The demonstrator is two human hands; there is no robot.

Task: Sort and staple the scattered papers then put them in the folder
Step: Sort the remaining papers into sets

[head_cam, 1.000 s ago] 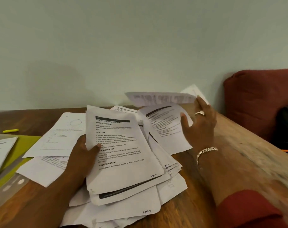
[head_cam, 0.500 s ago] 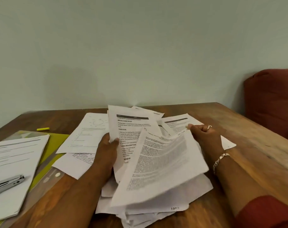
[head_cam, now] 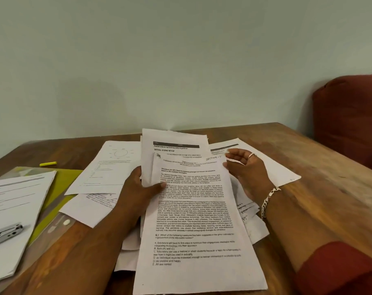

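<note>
several loose papers (head_cam: 108, 167) unsorted; left hand (head_cam: 138, 188) pinches a gathered sheaf (head_cam: 191, 209), right hand (head_cam: 244, 173) open beside it. stapler (head_cam: 4, 233) untouched, folder (head_cam: 61, 182) unfilled: early stage.

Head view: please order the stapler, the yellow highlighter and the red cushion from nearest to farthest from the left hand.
From the left hand:
1. Yellow highlighter, far left on the table.
2. Stapler, lower left, on a paper stack; nearly as close.
3. Red cushion, far right.
</note>
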